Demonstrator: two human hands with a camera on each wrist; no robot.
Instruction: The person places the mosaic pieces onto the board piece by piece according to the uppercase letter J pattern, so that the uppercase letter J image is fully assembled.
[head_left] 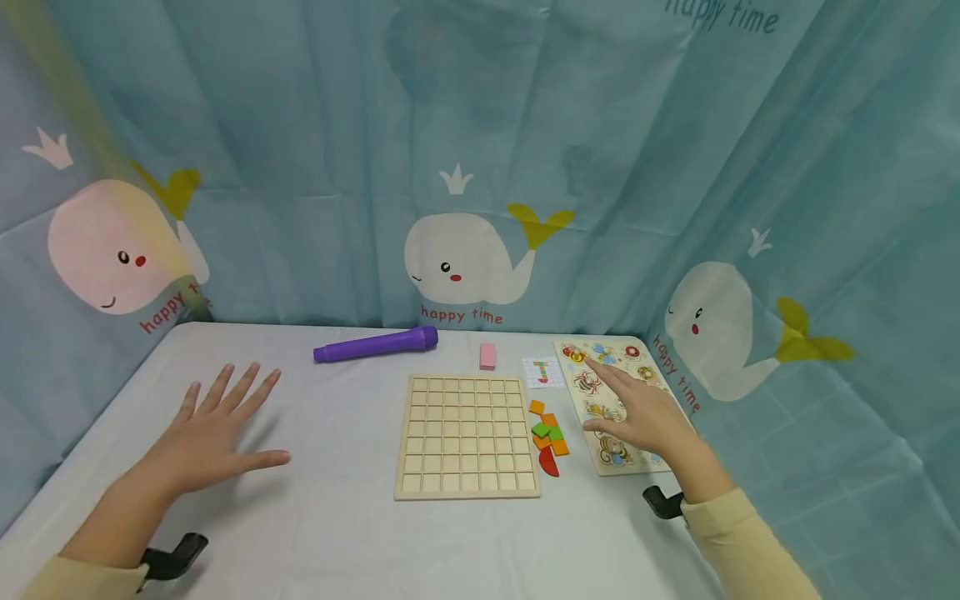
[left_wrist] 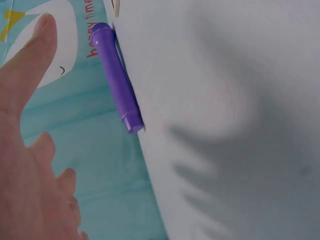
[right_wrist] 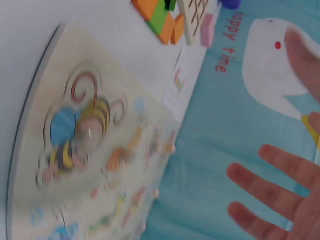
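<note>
My left hand [head_left: 208, 442] hovers over the left part of the white table with its fingers spread and holds nothing; its shadow falls on the cloth. My right hand [head_left: 643, 414] is held above the wooden insect puzzle board [head_left: 611, 462], fingers extended, nothing in them. Between the hands lies a square wooden grid board [head_left: 468, 437]. Right beside its edge are several orange and green tiles [head_left: 550, 432] and red curved pieces [head_left: 549, 462]. A small pattern card [head_left: 543, 372] lies just behind the tiles.
A purple toy microphone [head_left: 377, 343] lies near the table's back edge, also seen in the left wrist view. To its right is a pink block [head_left: 487, 357]. Behind the white table [head_left: 330, 542] hangs a blue curtain [head_left: 300, 167] printed with whales.
</note>
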